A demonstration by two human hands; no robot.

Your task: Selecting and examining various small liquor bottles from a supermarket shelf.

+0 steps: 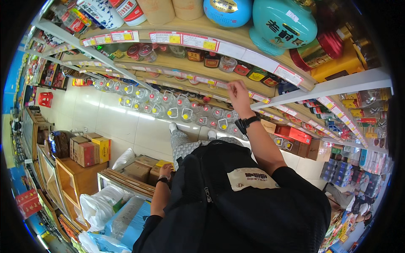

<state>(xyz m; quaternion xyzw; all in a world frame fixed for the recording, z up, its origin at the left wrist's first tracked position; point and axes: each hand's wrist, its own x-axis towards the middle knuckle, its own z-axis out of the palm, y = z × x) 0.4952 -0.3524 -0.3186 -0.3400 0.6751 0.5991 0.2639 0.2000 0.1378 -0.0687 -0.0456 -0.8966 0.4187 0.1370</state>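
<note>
My right hand (238, 95), with a black band on its wrist, reaches to the shelves in front of me. Its fingers are bent near the price-label strip (215, 83) of a lower shelf; whether they touch it is unclear. No object shows in that hand. Just above it, on the shelf, stand a small clear jar (227, 64) and a dark flat bottle (211, 60) with a red label. My left hand (165, 170) hangs low at my side, near a yellow carton (162, 163). Its fingers are partly hidden, and I see nothing held there.
Large clear jugs (171, 112) with yellow and red caps line the floor below the shelves. A turquoise ceramic jar (283, 27) stands on the upper shelf. Behind my left side are a wooden cabinet (83, 172), cartons (87, 154) and white bags (100, 202). Another person (340, 196) is far right.
</note>
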